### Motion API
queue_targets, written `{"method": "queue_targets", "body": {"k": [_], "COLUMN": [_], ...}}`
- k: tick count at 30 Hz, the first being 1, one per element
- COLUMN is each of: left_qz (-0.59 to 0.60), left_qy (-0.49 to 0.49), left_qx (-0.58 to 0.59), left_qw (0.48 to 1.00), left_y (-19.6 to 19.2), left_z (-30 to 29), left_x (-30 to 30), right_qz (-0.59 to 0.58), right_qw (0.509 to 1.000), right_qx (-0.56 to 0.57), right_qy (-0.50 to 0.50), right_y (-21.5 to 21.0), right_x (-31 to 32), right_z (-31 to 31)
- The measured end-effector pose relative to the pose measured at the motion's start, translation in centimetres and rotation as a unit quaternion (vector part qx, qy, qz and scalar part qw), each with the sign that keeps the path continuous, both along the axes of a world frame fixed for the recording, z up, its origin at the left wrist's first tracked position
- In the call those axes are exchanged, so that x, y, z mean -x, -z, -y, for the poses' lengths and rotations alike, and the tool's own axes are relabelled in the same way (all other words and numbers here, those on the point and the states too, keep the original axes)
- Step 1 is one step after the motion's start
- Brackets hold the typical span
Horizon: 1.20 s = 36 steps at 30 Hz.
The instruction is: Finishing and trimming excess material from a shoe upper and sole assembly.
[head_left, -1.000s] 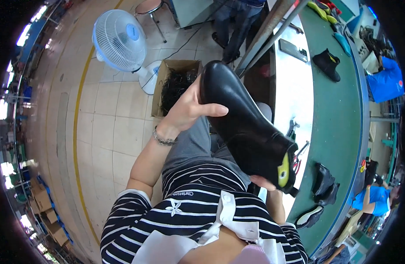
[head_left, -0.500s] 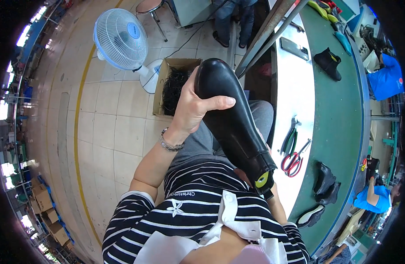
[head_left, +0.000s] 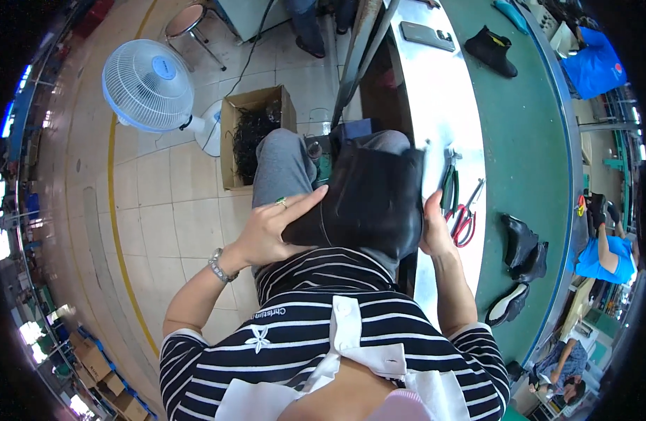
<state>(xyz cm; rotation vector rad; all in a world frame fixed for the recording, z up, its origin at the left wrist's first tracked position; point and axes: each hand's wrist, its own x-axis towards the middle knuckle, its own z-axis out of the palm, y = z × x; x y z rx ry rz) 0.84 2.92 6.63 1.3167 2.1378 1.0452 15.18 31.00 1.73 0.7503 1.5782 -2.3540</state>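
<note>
A black leather ankle boot is held over my lap, its shaft toward the far side and slightly blurred. My left hand grips the boot's left end, fingers stretched along the leather near a seam. At the opposite side my right hand presses against the boot with its thumb raised; the rest of its fingers are partly hidden. Just beyond the right hand, green-handled pliers and red-handled scissors lie on the white bench strip.
A cardboard box of black scraps stands on the floor beside my legs, with a white fan beyond. On the green conveyor rest a black boot and several other shoes. A phone lies on the bench. People work across it.
The boot has turned from toe-up and lengthwise to lying crosswise, lower over my lap. My left hand moved down to its left end; my right hand came into view at its right side.
</note>
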Motion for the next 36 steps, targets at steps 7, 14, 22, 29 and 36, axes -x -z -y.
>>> {"method": "queue_targets", "body": {"k": [7,14,22,29,36], "left_qz": [0.433,0.559,0.547,0.636,0.64], "left_qy": [-0.251,-0.315,-0.341,-0.287,-0.311], "left_qx": [-0.092,-0.122,-0.149,-0.223,-0.188], "left_qw": [0.861,0.758,0.75,0.681,0.677], "left_y": [4.1,4.3,6.1,7.7,8.6], "left_z": [3.9,3.1,-0.5,-0.2,-0.8], "left_x": [-2.4,-1.5,-2.4,-5.9,-6.8], "right_qz": [0.098,0.129,-0.248,-0.302,-0.386], "right_qw": [0.6,0.758,0.922,0.936,0.919], "right_qx": [-0.79,-0.631,0.168,0.155,0.006], "right_qy": [0.082,0.101,0.244,0.094,0.078], "right_y": [9.2,11.8,-1.1,-2.7,-1.6], "right_x": [0.8,-0.1,5.7,9.9,10.3], "right_z": [-9.0,-12.5,0.4,11.4,14.2]}}
